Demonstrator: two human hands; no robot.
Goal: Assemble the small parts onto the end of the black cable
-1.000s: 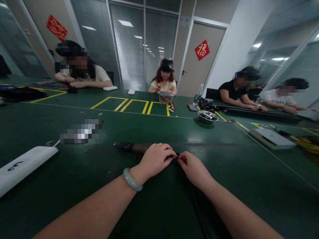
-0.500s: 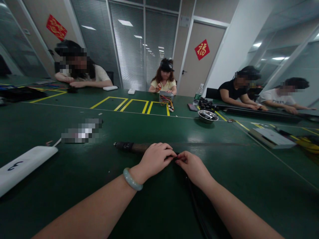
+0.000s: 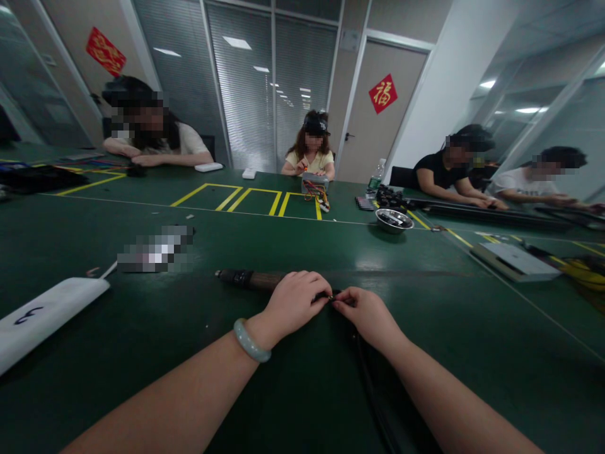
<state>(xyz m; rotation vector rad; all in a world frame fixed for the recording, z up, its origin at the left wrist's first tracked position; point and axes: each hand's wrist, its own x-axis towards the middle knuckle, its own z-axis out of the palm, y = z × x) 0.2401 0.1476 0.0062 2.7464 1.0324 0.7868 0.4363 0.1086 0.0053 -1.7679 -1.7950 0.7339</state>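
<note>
A dark rod-like piece (image 3: 259,280) with a brown section, a black collar and a metal tip at its left end lies across the green table. My left hand (image 3: 295,302), a jade-coloured bangle at its wrist, covers the right part of it. Thumb and fingers are pinched at a tiny dark piece with a metallic glint (image 3: 331,297). Right beside it, the fingertips of my right hand (image 3: 366,315) are also closed in a pinch; what they hold is hidden. A thin black rod or cable (image 3: 371,391) runs from under my right hand to the bottom edge.
A white power strip (image 3: 51,315) lies at left, near a blurred-out object (image 3: 158,251). Ahead stand a metal bowl (image 3: 394,221) of small parts and a bottle (image 3: 377,180). A flat box (image 3: 515,261) sits at right. Several co-workers sit around the table.
My left fingertips have shifted slightly, so more of the dark piece and its metallic glint shows between the hands. Otherwise both hands stay in place.
</note>
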